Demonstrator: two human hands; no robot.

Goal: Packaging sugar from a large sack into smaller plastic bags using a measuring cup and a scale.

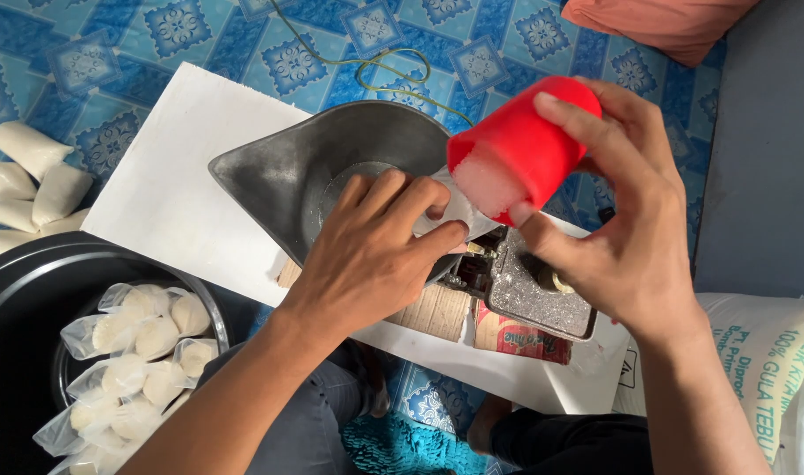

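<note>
My right hand (626, 224) grips a red plastic cup (525, 145), tipped toward the left so the white granules inside show at its mouth. My left hand (371, 251) holds a small clear plastic bag (459, 211) open right under the cup's rim. Both sit over a grey metal scoop-shaped scale pan (305, 167). The metal scale body (534, 299) shows below the cup, resting on a white board (169, 185).
A black basin (24, 281) at lower left holds several filled clear bags (142, 339). More white filled bags (32, 180) lie at the left edge on the blue patterned mat. A large white sack (771, 361) stands at the right. A green cord (393, 75) lies behind the pan.
</note>
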